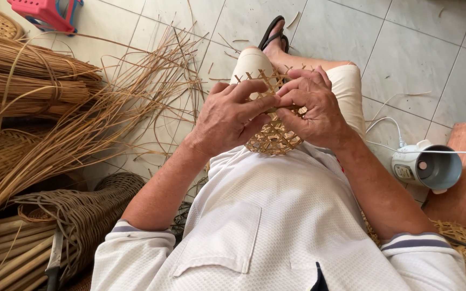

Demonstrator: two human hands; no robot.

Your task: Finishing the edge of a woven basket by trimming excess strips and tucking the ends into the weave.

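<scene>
Fingers of both hands meet at the upper middle of a small openwork woven piece (274, 132), a lattice of pale flat strips held over the person's lap. The left hand (230, 118) closes on the piece from its left side, thumb and forefinger stretched rightward and pinched narrow on a strip near the piece's centre. The right hand (311, 105) covers the piece's upper right, fingers curled down over the rim and pressing the weave, so that most of that side is hidden. Both grips are tight on the lattice; neither hand is nearer, for they touch at the fingertips. The piece hangs mostly below and between the hands, its rounded lower edge toward the white shirt (276, 226), loose strip ends sticking up above the knuckles. Both forearms angle inward from the elbows, wrists bent toward the piece. Left of the piece, loose cane strands (109, 108) fan over the tiled floor (416, 59); further left lie tied bundles (22, 81), and lower left a woven basket (90, 213). Right of the piece stands a small white appliance (424, 167) with its cord.
</scene>
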